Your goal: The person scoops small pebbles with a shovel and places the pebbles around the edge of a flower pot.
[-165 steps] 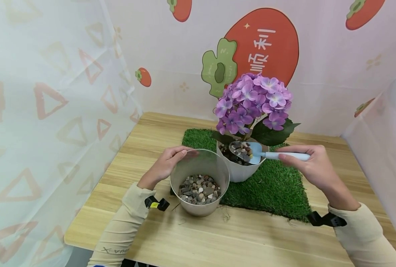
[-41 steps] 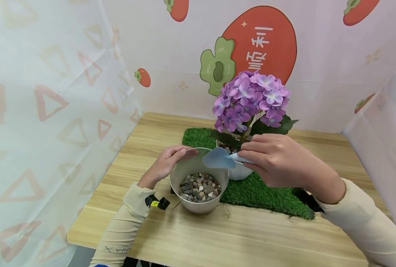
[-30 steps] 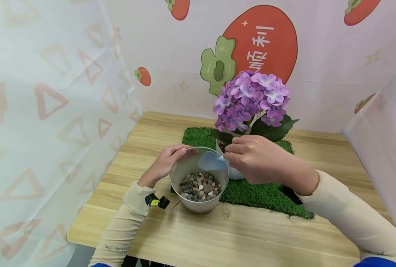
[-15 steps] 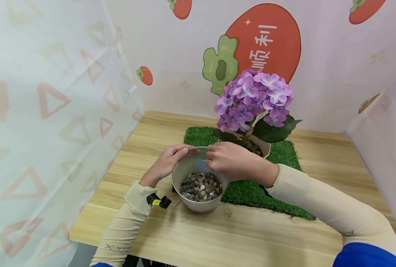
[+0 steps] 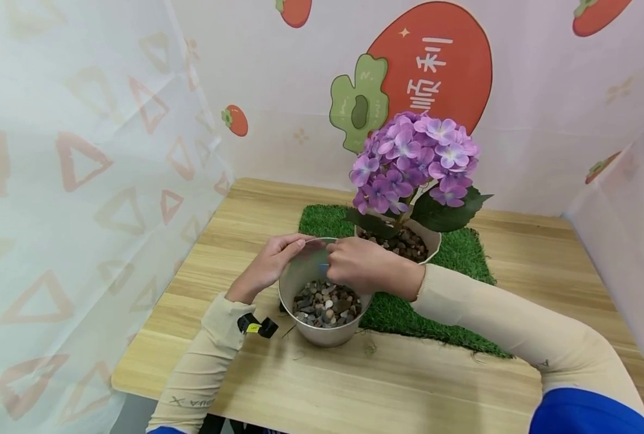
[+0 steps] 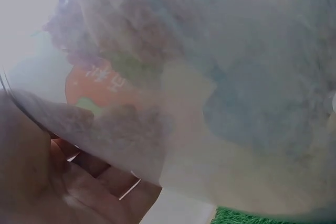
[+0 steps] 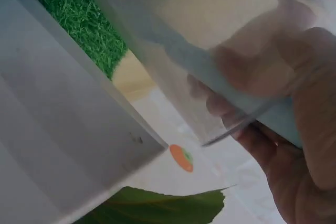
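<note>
My left hand [image 5: 270, 263] holds the rim of a clear, greyish bucket [image 5: 327, 339], thumb on the near side of the wall. Grey, brown and white pebbles [image 5: 324, 306] cover its bottom. Inside the bucket's right side, my right hand [image 5: 366, 265] grips a light blue trowel [image 7: 281, 121]; in the head view, knuckles hide most of it and a bit of blue shows. Behind stands a white pot [image 5: 434, 240] holding a purple hydrangea [image 5: 411, 163], with brown pebbles [image 5: 403, 244] around its stem. The left wrist view looks through the bucket's hazy wall.
The pot stands on a green turf mat [image 5: 435, 313] on a wooden table [image 5: 354, 392]. A printed backdrop [image 5: 278, 72] rises behind the table, and a white sheet [image 5: 99, 199] hangs at the left. Loose strands lie in front of the bucket.
Earlier the trowel, heaped with pebbles, was over the pot. My right hand has since moved left and lowered the emptied trowel into the bucket. My left hand stays on the rim.
</note>
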A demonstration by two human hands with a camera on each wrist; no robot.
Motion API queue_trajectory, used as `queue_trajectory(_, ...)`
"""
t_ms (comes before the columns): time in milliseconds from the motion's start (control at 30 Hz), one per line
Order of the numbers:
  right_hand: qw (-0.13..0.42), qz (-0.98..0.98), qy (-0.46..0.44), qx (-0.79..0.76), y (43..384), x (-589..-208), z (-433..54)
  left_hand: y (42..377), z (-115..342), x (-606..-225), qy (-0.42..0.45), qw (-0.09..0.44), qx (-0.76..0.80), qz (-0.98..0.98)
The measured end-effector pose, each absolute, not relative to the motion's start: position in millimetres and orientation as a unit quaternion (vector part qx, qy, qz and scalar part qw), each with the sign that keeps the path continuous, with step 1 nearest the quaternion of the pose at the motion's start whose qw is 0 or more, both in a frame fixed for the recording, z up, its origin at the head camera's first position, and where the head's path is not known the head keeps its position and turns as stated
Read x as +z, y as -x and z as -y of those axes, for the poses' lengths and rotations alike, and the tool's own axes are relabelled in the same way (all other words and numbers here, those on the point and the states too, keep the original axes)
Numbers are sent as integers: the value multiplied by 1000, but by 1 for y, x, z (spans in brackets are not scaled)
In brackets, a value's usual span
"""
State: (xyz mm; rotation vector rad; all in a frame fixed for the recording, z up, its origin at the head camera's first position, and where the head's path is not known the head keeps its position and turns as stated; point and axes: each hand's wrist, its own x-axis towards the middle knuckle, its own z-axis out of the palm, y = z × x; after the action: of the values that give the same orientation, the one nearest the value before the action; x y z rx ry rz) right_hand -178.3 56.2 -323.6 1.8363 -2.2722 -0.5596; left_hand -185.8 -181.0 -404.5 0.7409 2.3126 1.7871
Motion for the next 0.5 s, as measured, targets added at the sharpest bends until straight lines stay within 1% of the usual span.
queue_trajectory(233,-41,776,-611,-148,178,-315,-60,186,178,-404,-245,60,592,-765)
queue_trajectory(300,-85,785,-599,-135,179,-313,-59,186,178,-403,-240,60,592,-767)
queue_trajectory(433,-172,795,-579,-60,188,-309,-57,183,178,-401,-235,57,590,-770)
queue_trajectory(500,-205,791,-576,-11,193,-309,-59,182,177,-400,-236,57,588,-771)
